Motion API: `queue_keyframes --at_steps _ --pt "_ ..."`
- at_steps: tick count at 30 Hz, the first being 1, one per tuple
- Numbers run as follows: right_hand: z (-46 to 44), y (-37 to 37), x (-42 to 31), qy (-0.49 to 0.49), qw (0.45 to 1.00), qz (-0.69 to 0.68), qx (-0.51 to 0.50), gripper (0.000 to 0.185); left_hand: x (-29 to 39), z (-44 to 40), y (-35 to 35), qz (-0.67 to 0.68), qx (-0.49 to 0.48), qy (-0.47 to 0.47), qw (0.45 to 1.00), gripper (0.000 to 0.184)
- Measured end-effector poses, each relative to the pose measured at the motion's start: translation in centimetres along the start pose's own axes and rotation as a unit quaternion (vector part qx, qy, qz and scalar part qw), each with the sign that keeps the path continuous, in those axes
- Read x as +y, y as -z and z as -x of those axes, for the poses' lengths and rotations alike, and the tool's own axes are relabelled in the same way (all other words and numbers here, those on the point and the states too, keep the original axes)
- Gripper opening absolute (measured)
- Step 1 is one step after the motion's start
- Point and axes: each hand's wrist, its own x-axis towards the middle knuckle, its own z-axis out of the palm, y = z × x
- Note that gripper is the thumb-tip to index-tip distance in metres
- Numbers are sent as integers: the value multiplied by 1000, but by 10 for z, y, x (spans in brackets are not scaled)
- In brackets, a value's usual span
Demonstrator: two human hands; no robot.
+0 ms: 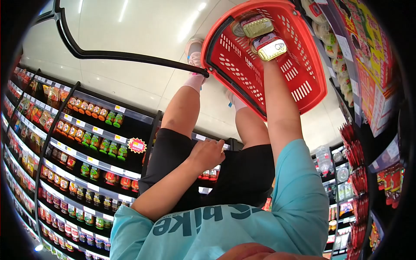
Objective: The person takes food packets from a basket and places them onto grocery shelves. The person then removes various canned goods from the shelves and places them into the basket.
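Observation:
A red plastic basket (318, 69) with slotted walls fills the upper right of the view, its black handle bar (130, 56) stretching to the left. My right arm reaches into the basket. My right hand (269, 60) is closed at a silver-gold tin (273, 49) with a pull ring, which hides most of its fingers. Just above that tin lies another flat gold tin (258, 27), with more packs partly hidden beneath. Over the dark shorts (173, 151), near the lap, my left hand (208, 154) has its back to the camera and its fingers curled, with no object visible in it.
Shelves of jars (93, 141) and packets stand on the left. A rack with colourful packs (372, 56) rises close to the basket on the right, and red packets (357, 182) hang below it. My feet and a pink shoe (195, 50) are on the pale floor (143, 26).

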Motion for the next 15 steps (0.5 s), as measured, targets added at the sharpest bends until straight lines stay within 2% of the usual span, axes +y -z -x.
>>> queue_keyframes --at_steps 5,15 --pt "7 9 12 4 1000 7 3 66 2 -1 2 10 -26 6 1000 43" --pt "8 11 7 23 999 46 2 64 0 -3 -12 3 -20 12 1000 44"
